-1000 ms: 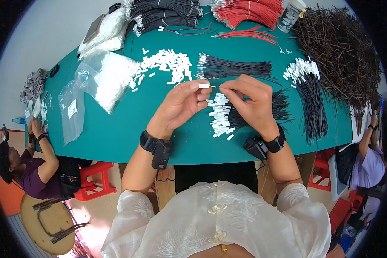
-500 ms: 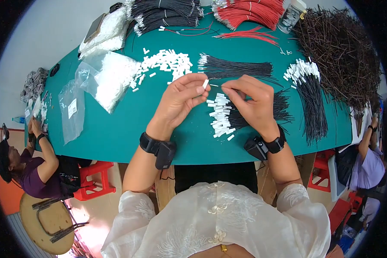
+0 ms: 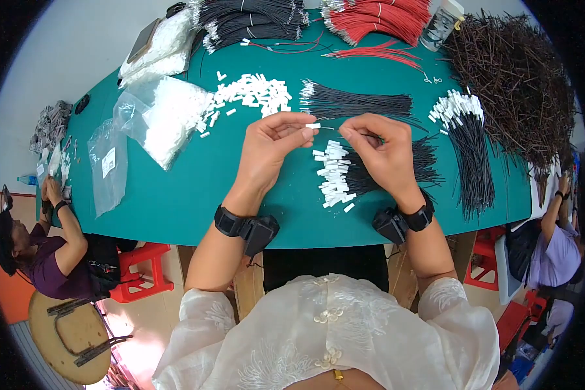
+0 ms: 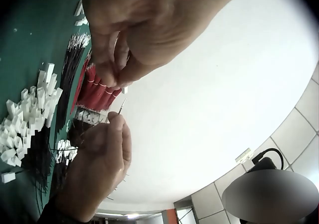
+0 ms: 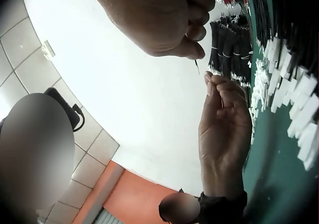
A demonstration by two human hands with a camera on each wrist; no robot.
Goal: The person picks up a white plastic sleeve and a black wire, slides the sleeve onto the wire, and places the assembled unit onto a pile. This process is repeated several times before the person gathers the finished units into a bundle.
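Note:
Between thumb and index finger, my left hand (image 3: 261, 153) pinches a small white plastic sleeve (image 3: 313, 126), held level above the table. My right hand (image 3: 391, 153) faces it from the other side and pinches a thin black wire (image 5: 197, 63), whose bare metal tip points toward the sleeve. In the left wrist view a short gap shows between that tip and the left fingertips. Below the hands lies a bunch of white-sleeved black wires (image 3: 333, 170). Loose black wires (image 3: 364, 103) lie just beyond the hands.
Loose white sleeves (image 3: 257, 91) are scattered at the left behind the hands, beside a plastic bag of them (image 3: 166, 120). More white-ended wires (image 3: 471, 149) lie at the right. Black bundles (image 3: 253, 23), red bundles (image 3: 377, 19) and a brown heap (image 3: 510, 78) line the back.
My left hand has turned over; the white sleeve tilted up half a second ago and lies level again now. My right hand has stayed nearly in place, holding the wire.

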